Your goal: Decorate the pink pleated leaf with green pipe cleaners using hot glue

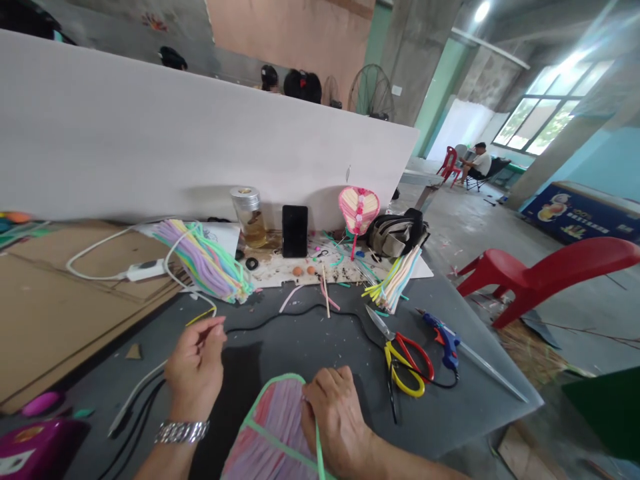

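Note:
My right hand is closed over the upper right edge of a rounded panel made of pink and purple pipe cleaners. A light green pipe cleaner edges the panel and hangs loose below that hand; another green strip crosses the panel's face. My left hand, with a metal-band watch on the wrist, is raised to the left of the panel. Its thumb and fingers are pinched together, and whatever lies between them is too small to make out. The panel's lower part runs out of view.
Scissors and a blue glue gun lie to the right. Bundles of pipe cleaners stand farther back, near a jar, a phone and a heart-shaped piece. A black cord crosses the table.

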Demonstrator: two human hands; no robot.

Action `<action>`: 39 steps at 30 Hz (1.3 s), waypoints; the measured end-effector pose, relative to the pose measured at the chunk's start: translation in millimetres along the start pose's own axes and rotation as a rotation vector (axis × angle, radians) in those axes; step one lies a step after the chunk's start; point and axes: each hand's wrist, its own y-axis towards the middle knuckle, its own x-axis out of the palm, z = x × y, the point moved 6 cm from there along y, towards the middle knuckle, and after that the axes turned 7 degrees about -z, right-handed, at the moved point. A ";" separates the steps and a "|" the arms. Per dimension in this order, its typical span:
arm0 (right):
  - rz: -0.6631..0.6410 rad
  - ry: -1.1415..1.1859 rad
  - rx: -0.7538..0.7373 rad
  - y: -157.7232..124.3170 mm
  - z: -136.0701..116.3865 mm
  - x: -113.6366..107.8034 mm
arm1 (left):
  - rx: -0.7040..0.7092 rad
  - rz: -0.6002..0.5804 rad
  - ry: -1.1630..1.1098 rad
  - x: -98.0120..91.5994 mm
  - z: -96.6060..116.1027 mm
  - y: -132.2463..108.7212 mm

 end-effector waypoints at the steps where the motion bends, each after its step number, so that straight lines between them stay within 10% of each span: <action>1: -0.006 0.005 0.000 -0.3 -0.1 0.2 | -0.024 -0.011 -0.032 1.8 -0.4 -0.4; 6: 0.001 0.001 -0.008 -0.2 -2.7 -4.1 | -0.138 -0.049 -0.056 5.0 1.4 -1.0; 33: -0.015 -0.011 -0.126 4.2 -2.4 -14.3 | 0.162 0.072 0.005 10.0 11.4 -6.4; 39: 0.006 -0.014 -0.133 3.3 -0.6 -13.6 | 0.199 -0.064 -0.045 16.8 19.7 -8.5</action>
